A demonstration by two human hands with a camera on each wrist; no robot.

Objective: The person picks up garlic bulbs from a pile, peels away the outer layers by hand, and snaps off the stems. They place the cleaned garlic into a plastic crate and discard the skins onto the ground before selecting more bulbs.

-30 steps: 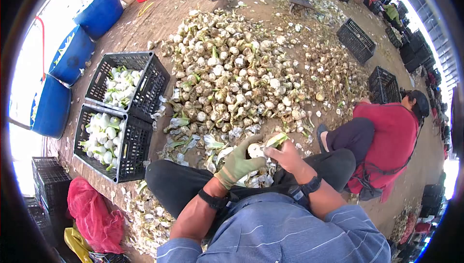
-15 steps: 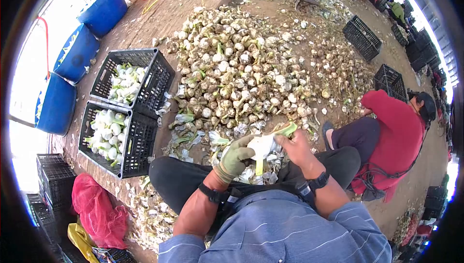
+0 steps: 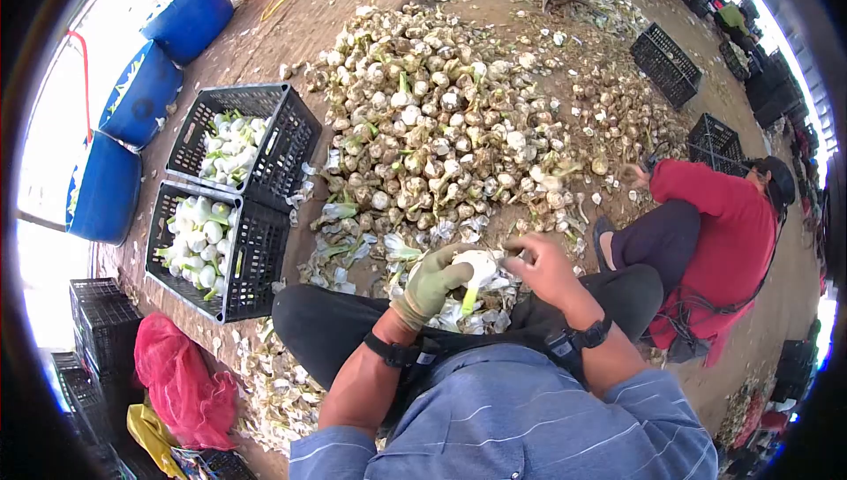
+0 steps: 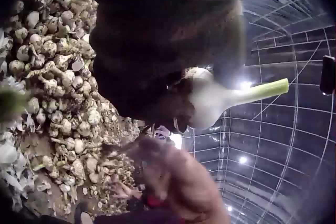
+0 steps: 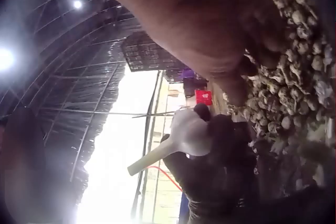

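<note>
My gloved left hand (image 3: pixel 427 288) grips a white garlic bulb (image 3: pixel 479 263) above my lap, its trimmed green stem pointing down toward me. In the left wrist view, the bulb (image 4: pixel 206 103) sticks out past the dark glove, smooth and pale beside the stem. The right wrist view shows the same bulb (image 5: pixel 190 132) held in the glove's fingers. Just right of the bulb, my bare right hand (image 3: pixel 550 275) is apart from it, fingers loosely bent, with no leaf showing in them. Stripped peelings (image 3: pixel 340 255) lie under and around the hands.
A large heap of unpeeled garlic (image 3: pixel 441 127) spreads ahead. Two black crates (image 3: pixel 265 255) of cleaned bulbs stand at left, with blue tubs (image 3: pixel 110 189) behind. A person in red (image 3: pixel 710 233) sits close on my right. A red mesh sack (image 3: pixel 181 383) lies at lower left.
The loose green-white leaf my right hand pinched has left its fingers, and that hand has come off the bulb. The left hand keeps the bulb, its stem now turned downward.
</note>
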